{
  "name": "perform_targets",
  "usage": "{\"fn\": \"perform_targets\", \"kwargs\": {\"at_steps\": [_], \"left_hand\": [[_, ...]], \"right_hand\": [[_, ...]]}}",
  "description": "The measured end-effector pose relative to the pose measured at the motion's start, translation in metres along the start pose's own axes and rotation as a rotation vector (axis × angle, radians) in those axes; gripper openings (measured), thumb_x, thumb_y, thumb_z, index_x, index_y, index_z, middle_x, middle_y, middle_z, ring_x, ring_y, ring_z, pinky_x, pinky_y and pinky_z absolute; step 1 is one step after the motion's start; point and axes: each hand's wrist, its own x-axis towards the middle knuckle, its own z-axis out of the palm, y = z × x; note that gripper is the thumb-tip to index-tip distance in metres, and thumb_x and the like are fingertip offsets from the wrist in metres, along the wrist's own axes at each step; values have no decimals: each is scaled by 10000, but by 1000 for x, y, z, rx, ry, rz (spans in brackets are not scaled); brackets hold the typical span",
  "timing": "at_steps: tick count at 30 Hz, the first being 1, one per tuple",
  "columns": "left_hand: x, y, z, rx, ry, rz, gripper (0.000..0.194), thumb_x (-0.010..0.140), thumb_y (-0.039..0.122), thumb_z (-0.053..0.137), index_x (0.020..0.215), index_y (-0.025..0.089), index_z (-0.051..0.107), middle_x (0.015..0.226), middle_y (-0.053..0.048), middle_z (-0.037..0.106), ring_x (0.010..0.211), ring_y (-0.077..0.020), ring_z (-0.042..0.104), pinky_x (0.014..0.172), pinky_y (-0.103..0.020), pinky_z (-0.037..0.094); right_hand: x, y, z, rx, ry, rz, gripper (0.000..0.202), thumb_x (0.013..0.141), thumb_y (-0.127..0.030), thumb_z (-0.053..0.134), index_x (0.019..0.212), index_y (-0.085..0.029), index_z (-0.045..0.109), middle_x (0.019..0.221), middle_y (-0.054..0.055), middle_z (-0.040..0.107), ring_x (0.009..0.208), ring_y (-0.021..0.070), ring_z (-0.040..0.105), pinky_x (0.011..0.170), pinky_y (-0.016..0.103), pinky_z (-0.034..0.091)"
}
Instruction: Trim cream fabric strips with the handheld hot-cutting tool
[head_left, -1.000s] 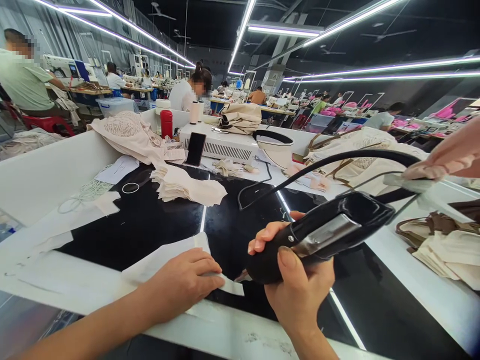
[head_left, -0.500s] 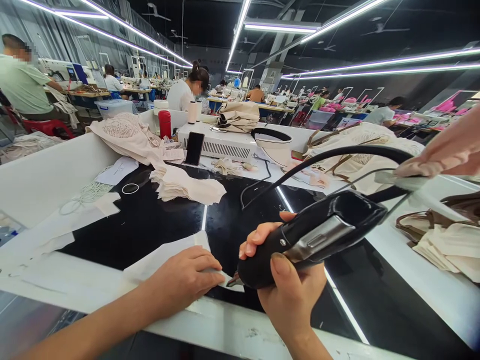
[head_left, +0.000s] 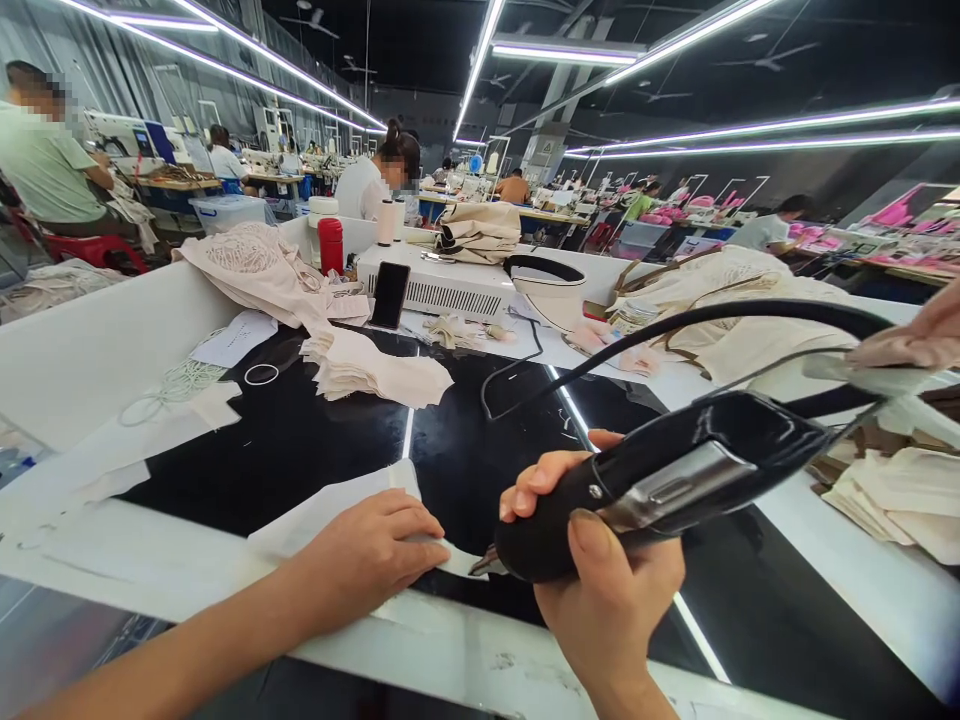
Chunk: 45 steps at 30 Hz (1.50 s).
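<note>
My left hand (head_left: 379, 550) rests at the front edge of the black tabletop, fingers together and bent, pinching a white sheet-like piece (head_left: 322, 510). The piece's narrow end runs right from my fingertips to the metal tip of a black handheld tool (head_left: 667, 490). My right hand (head_left: 600, 560) is wrapped round the tool's rounded front, thumb on its near side. The tool points down and left, and its thick black cable loops from the rear. At the right edge another hand (head_left: 915, 335) holds a pale translucent piece beside the cable.
Stacked cream fabric pieces (head_left: 375, 370), a white ring (head_left: 261, 375) and a phone (head_left: 390, 295) lie beyond my hands. A red bottle (head_left: 330, 246) and a visor (head_left: 547, 290) stand behind. Cream fabric piles (head_left: 892, 500) are at the right. People sit at sewing tables farther back.
My right hand and the tool have moved slightly right, with the tip farther from my left fingers. The other hand at the right edge has shifted right and down. My left hand is nearly unmoved.
</note>
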Motion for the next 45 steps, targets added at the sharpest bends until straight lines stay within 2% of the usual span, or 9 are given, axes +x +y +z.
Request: {"fn": "perform_targets", "kwargs": {"at_steps": [8, 16, 24, 30, 33, 36, 39, 41, 45], "left_hand": [[-1, 0, -3, 3, -18, 1, 175, 1047, 165, 533, 1082, 184, 704, 1074, -77, 718, 995, -201, 646, 885, -339, 574], [0, -2, -5, -13, -32, 6, 192, 1053, 166, 519, 1082, 180, 708, 1066, -82, 720, 993, -203, 646, 874, -335, 568], [-1, -1, -4, -15, -37, -7, 206, 1057, 177, 514, 1095, 190, 716, 1062, -84, 721, 996, -198, 659, 877, -336, 580], [-4, -12, -21, -97, -39, -78, 243, 1069, 230, 502, 1199, 185, 704, 1201, -91, 710, 1122, -188, 677, 973, -297, 581], [-10, -26, -33, -7, -56, -82, 259, 1062, 172, 482, 1161, 188, 721, 1201, -76, 718, 1121, -186, 687, 989, -316, 586], [-16, -32, -39, 81, -102, -63, 256, 1032, 114, 503, 1158, 190, 712, 1171, -65, 724, 1088, -186, 693, 939, -316, 604], [-18, -23, -38, 160, -155, -64, 260, 981, 49, 533, 1135, 173, 701, 1129, -70, 720, 1021, -209, 691, 872, -328, 612], [-18, -12, -36, 191, -184, -113, 256, 953, 30, 554, 1091, 182, 706, 1078, -56, 714, 932, -211, 690, 811, -329, 607], [-10, 4, -38, 144, -258, -267, 173, 980, 110, 575, 952, 212, 711, 926, -4, 678, 742, -160, 673, 665, -264, 547]], "right_hand": [[-4, 4, -1, -37, -2, 9, 334, 867, -302, 757, 1166, -284, 608, 792, -24, 659, 596, 142, 634, 529, 297, 571], [-1, 4, -1, -17, 25, 4, 371, 844, -335, 773, 1170, -281, 604, 797, -20, 646, 593, 146, 622, 532, 306, 575], [-4, 9, -3, -27, -8, 16, 338, 865, -303, 756, 1171, -287, 614, 814, -19, 666, 616, 139, 629, 548, 286, 570], [2, 10, -4, -61, -21, 5, 351, 844, -307, 760, 1151, -281, 592, 804, -30, 670, 577, 136, 635, 529, 284, 570], [11, 15, -8, -86, -17, -12, 356, 833, -308, 770, 1132, -275, 580, 800, -41, 667, 584, 132, 630, 544, 282, 569], [24, 23, -11, -118, 1, -36, 266, 834, -312, 767, 1023, -266, 585, 804, -52, 667, 591, 125, 625, 557, 282, 564], [36, 30, -10, -115, 37, -51, 225, 834, -312, 762, 956, -259, 581, 807, -58, 665, 587, 120, 618, 559, 285, 561], [40, 32, -7, -102, 44, -56, 219, 837, -322, 760, 938, -256, 577, 803, -61, 660, 585, 118, 612, 555, 282, 552], [36, 33, -2, -79, 15, -45, 204, 848, -331, 756, 939, -254, 590, 807, -60, 664, 596, 115, 616, 560, 278, 550]]}}
